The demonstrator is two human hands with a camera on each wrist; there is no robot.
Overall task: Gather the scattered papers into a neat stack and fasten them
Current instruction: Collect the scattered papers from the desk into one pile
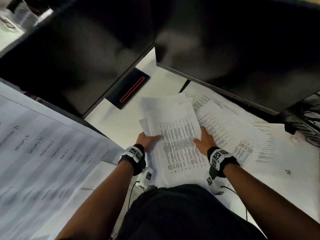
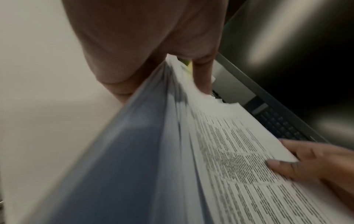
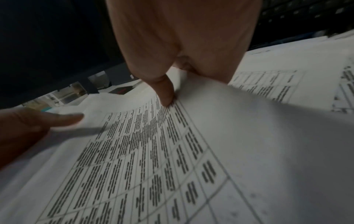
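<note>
Both hands grip uneven stack (image 1: 174,135) — left hand (image 1: 147,140), right hand (image 1: 205,140) | I expect slippage — loose sheets (image 1: 230,129) beyond right hand remain.

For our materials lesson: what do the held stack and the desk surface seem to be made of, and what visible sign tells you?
Stack of papers: thin matte white paper printed with tables; the sheets bend and fan where the left hand grips them.
Desk surface: smooth off-white, likely laminate; the blur leaves it open.
</note>
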